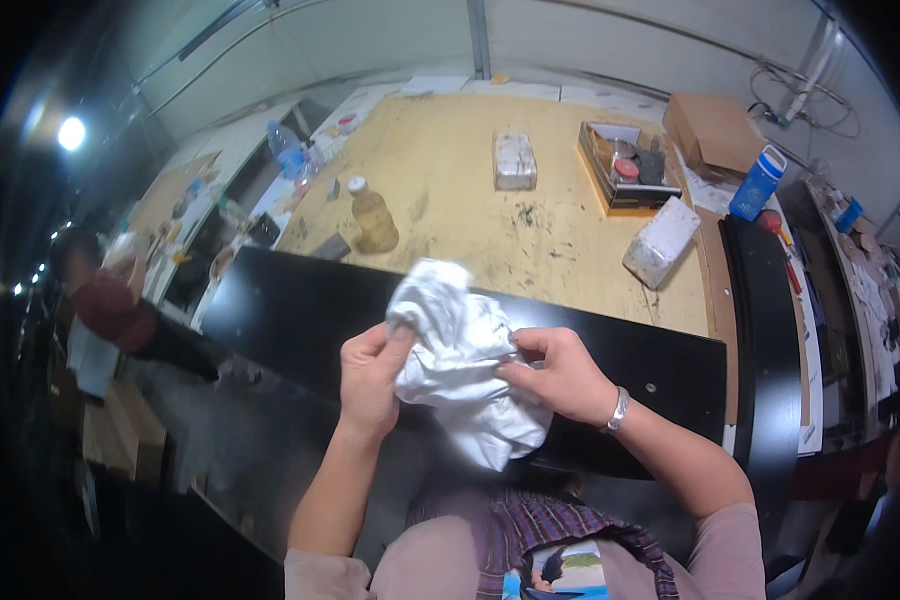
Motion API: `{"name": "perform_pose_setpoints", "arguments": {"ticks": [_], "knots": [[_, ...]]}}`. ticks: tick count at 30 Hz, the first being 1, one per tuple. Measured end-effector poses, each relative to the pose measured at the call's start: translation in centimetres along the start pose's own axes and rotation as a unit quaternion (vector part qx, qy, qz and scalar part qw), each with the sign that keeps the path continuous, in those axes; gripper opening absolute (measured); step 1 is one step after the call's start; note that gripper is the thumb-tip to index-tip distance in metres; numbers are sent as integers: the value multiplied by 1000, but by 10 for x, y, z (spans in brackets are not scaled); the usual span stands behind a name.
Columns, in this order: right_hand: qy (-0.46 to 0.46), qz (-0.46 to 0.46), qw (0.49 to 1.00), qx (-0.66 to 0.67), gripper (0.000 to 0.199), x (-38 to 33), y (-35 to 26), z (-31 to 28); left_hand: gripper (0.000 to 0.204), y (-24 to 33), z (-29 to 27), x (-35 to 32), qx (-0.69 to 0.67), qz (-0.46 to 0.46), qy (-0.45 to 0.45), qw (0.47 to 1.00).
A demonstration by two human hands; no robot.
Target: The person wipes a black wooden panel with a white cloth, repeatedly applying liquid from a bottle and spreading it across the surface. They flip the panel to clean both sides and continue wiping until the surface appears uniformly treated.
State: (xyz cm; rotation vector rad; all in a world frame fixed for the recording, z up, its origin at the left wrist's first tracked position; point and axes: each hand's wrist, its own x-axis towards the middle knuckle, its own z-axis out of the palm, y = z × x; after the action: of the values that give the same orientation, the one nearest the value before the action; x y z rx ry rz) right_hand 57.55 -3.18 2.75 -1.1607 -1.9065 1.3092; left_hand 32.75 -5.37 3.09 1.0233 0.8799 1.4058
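Observation:
A crumpled white cloth (pixel 460 350) hangs between my two hands, over the near edge of a long black board (pixel 290 300). My left hand (pixel 372 375) pinches its left side between thumb and fingers. On the other side my right hand (pixel 562 375), with a silver bracelet at the wrist, grips the cloth's right part. The board lies across the front of a pale yellow, smudged worktop (pixel 450 220), and the cloth hides part of it.
Beyond the board stand a bottle of yellowish liquid (pixel 374 215), two whitish wrapped blocks (pixel 513 160), and an open box (pixel 625 165) of small items. At the right are a blue bottle (pixel 758 184) and more black boards (pixel 770 340). Another person (pixel 110 300) stands at far left.

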Motion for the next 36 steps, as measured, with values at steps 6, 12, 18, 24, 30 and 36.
{"name": "perform_pose_setpoints", "arguments": {"ticks": [6, 12, 18, 24, 30, 36], "knots": [[101, 57, 954, 276, 12, 89, -36, 55, 27, 25, -146, 52, -157, -34, 52, 986], [97, 3, 979, 180, 10, 156, -79, 107, 20, 56, -250, 75, 175, 106, 234, 951], [-30, -50, 982, 178, 13, 209, -135, 147, 75, 99, -231, 93, 385, 277, -73, 877], [-31, 36, 988, 146, 17, 284, -118, 129, 32, 94, -305, 63, 230, 32, -166, 958], [183, 60, 975, -112, 61, 389, 19, 97, 80, 114, -436, -30, 568, 267, 292, 722], [251, 92, 963, 30, 41, 466, 59, 129, 52, 130, -361, 6, -54, -55, 378, 923]]}}
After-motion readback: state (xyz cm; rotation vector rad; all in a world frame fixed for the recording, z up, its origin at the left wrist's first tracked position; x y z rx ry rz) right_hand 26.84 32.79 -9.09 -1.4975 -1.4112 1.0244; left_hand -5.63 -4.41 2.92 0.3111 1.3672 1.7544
